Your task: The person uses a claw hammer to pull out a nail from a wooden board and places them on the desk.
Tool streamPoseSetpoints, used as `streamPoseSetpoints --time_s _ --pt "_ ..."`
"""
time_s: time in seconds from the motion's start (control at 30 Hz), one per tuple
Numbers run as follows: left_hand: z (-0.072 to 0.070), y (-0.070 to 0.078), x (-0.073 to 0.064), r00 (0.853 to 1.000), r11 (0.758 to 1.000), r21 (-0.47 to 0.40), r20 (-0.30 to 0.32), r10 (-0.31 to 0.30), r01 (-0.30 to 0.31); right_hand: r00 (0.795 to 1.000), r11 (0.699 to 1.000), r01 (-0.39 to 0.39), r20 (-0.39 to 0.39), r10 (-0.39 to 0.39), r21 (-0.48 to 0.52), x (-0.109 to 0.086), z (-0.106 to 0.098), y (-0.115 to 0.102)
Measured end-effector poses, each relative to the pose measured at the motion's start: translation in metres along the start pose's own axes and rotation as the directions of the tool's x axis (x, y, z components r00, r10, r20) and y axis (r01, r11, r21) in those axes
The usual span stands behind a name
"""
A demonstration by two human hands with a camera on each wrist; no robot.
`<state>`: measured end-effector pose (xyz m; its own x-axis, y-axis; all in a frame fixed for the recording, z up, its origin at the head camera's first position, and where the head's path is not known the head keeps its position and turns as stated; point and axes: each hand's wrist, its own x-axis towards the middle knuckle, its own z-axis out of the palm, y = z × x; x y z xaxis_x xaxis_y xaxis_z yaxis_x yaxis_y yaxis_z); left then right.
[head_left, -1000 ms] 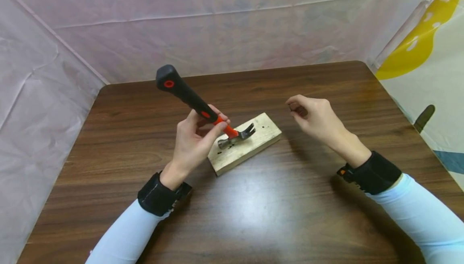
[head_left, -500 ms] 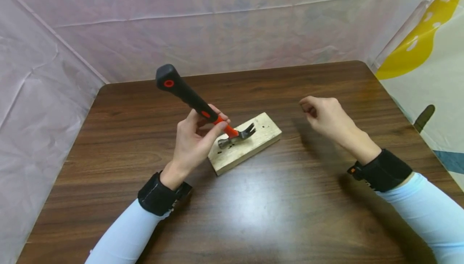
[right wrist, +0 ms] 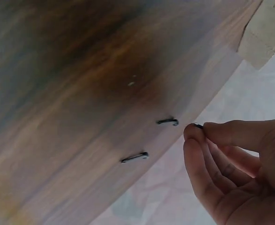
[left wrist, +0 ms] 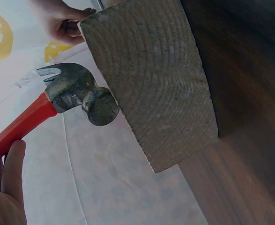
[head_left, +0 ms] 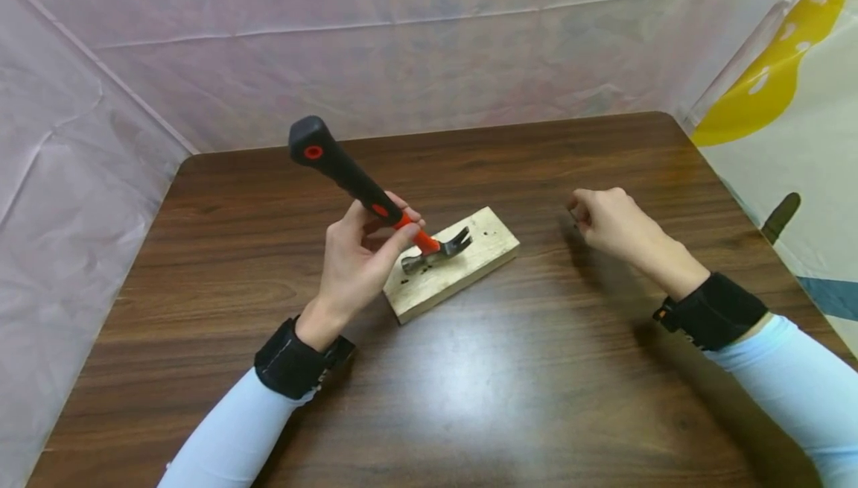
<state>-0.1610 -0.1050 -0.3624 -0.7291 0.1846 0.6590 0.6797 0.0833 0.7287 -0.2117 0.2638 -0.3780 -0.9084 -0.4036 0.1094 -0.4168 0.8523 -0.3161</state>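
My left hand (head_left: 358, 264) holds a claw hammer (head_left: 355, 182) by its red neck, thumb against fingers. Its black grip slants up to the left. The steel head lies over a pale wood block (head_left: 462, 279) with several dark holes; in the left wrist view the striking face (left wrist: 103, 107) is right at the block's edge. My right hand (head_left: 613, 223) is to the right of the block, low over the table. In the right wrist view its thumb and forefinger pinch a small dark nail (right wrist: 198, 126), mostly hidden by the fingertips.
Two thin dark nails (right wrist: 167, 122) show on the brown wood-grain table (head_left: 221, 264) near my right fingertips in the right wrist view. Pale cloth walls (head_left: 429, 71) stand behind the table, with a yellow print (head_left: 764, 93) at the right.
My right hand has moved right and slightly toward me, away from the block and lower over the table. The left hand, hammer and block have stayed in place.
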Motion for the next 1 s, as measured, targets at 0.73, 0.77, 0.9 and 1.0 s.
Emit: streamPoseSetpoints --time_s 0.73,0.77,0.9,1.0 --pt "0.001 -0.001 0.001 1.0 1.0 -0.013 -0.015 0.01 -0.01 0.988 0.991 -0.11 0.103 0.117 -0.073 0.002 0.0 0.024" --pt "0.001 -0.001 0.001 1.0 1.0 -0.015 -0.016 0.008 -0.009 0.988 0.991 -0.11 0.104 0.117 -0.075 0.002 0.0 0.025" --pt "0.001 -0.001 0.001 1.0 1.0 -0.021 -0.007 0.005 -0.005 0.988 0.99 -0.113 0.101 0.121 -0.079 0.001 0.002 0.027" --pt "0.001 -0.001 0.001 1.0 1.0 -0.016 -0.003 0.004 -0.004 0.988 0.99 -0.114 0.093 0.121 -0.083 0.0 0.003 0.029"
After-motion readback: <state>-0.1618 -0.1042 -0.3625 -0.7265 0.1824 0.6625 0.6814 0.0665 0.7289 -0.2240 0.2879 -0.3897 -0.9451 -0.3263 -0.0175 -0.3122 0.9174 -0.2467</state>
